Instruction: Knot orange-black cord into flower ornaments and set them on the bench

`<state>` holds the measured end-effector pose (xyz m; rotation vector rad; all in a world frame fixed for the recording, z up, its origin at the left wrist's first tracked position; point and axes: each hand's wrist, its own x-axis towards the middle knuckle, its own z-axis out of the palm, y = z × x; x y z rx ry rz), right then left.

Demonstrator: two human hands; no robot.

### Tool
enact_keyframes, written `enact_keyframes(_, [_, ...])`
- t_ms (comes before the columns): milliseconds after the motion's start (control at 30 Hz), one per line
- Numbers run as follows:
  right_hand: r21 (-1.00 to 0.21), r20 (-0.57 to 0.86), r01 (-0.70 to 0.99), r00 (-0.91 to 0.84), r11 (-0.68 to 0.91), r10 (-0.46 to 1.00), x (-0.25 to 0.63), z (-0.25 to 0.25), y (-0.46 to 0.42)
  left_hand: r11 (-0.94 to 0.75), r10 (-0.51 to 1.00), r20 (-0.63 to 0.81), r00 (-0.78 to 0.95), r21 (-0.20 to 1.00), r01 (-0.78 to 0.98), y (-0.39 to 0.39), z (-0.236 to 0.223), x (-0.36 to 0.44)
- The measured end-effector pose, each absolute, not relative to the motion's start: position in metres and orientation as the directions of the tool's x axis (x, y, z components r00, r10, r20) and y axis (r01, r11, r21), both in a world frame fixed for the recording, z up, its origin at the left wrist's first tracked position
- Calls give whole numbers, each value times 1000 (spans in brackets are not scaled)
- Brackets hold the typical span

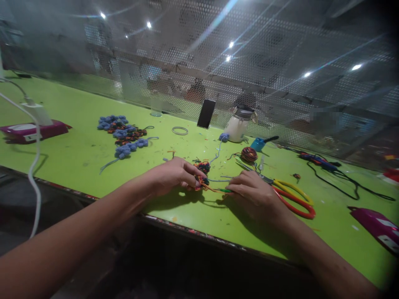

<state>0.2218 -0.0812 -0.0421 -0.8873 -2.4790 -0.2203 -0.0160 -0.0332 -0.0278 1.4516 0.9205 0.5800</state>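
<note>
My left hand [176, 174] pinches a small crocheted piece [203, 167] of dark, orange and red yarn just above the table. My right hand [249, 189] is closed on a thin green crochet hook [223, 190], most of it hidden by the fingers. An orange strand runs between the piece and the hook. Behind the right hand lie scissors [294, 192] with yellow and red handles, their blades partly covered by that hand. A ball of multicoloured yarn [249, 154] rests beyond it. A blue-grey strand stretches from the piece toward a small blue yarn ball [223, 136].
Crocheted blue and multicoloured flowers [124, 135] lie at left. Farther back are a ring [180, 131], a phone [206, 113] leaning upright, a bottle [237, 124] and a blue container [258, 144]. Purple power strips [46, 129] and a cable [346, 176] flank the green table [77, 166]. Perforated metal mesh stands behind.
</note>
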Motion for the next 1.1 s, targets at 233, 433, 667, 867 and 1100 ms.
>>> enact_keyframes(233, [-149,527,595,-629,790,572,219,-40,-84,76,801,-178,572,977,197,-33,-29,-14])
enact_keyframes(433, [-275,505,562,-607,780,614,213,-35,-88,37,794,-159,586,976,215,-33,-31,-15])
enact_keyframes(667, [-431,384,561,-594,706,707,206,-31,-93,-19,851,-106,514,973,232,-32,-35,-10])
enact_keyframes(867, [-516,423,480,-577,709,699,205,-26,-100,-72,891,-57,450,962,264,-26,-39,-10])
enact_keyframes(1100, [-672,495,238,-561,701,664,224,-10,-108,-112,921,-12,389,950,293,-19,-45,-14])
